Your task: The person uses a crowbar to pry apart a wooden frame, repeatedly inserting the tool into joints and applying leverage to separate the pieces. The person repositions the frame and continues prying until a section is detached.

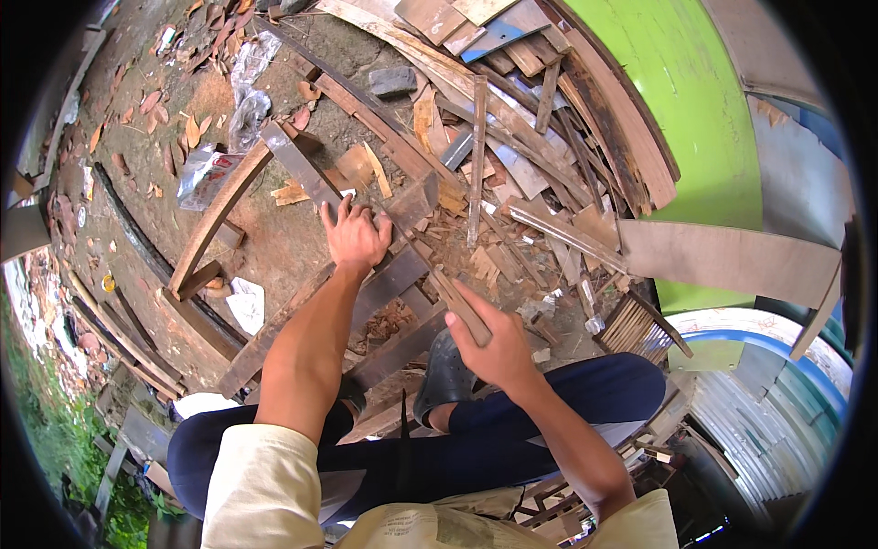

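My left hand (357, 236) presses on the end of a dark wooden board (302, 166), its fingers slightly spread and bent over the wood. My right hand (496, 340) is closed round the wooden handle (457, 306) of a long tool, which looks like a machete. Its thin dark blade runs up and left from the handle, close beside my left hand. Under and around the hands lie crossed planks (398, 279) and a curved wooden piece (224, 215) joined to the board's far end. Wood chips (389, 329) lie between the planks near my shoes.
A large pile of scrap wood (540, 119) fills the far right, with a green panel (695, 110) behind it. A grey stone (392, 81), clear plastic (251, 91) and dry leaves lie on the dirt. At right are a plywood strip (732, 259) and corrugated metal (754, 421).
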Demonstrator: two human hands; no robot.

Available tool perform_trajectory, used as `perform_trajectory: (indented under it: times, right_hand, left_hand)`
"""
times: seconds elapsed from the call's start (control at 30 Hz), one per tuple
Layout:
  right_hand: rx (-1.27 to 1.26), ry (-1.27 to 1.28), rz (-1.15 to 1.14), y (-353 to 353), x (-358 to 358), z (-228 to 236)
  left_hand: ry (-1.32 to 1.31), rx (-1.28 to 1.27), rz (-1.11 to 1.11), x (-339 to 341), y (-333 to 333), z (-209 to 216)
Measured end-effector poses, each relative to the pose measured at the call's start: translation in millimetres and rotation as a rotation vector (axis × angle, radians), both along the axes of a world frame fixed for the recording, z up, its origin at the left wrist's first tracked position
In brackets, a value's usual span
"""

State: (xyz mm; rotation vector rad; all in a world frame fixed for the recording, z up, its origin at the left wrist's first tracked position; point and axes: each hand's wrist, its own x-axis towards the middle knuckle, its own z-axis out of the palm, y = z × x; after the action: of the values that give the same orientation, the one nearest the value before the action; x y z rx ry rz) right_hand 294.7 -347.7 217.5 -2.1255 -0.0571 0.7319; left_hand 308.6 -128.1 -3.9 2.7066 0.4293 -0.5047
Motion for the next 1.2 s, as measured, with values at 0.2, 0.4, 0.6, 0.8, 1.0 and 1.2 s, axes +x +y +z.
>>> perform_trajectory:
  times: [0.2,0.4,0.6,0.8,1.0,1.2]
  right_hand:
    - [-0.079,-0.05,0.048,24.1,11.4,-43.7]
    - [0.004,-0.005,0.013,-11.8,-9.9,14.2]
    - [-0.13,0.075,0.061,38.8,30.2,-54.3]
    - [-0.014,0.008,0.018,-7.9,-6.3,14.4]
    - [-0.045,0.035,-0.005,31.4,36.2,-59.4]
    - [-0.016,-0.007,-0.027,-12.0,-14.4,25.3]
  left_hand:
    - [0.036,-0.006,-0.007,0.5,-4.4,4.3]
    - [0.034,0.011,0.017,-2.2,2.0,1.9]
    - [0.031,-0.024,-0.015,-0.4,-5.0,-0.1]
    - [0.029,0.029,0.0,-7.1,0.8,-1.8]
    - [0.008,0.004,0.001,1.3,-4.9,2.1]
    - [0.066,0.035,-0.007,-0.1,-0.5,6.3]
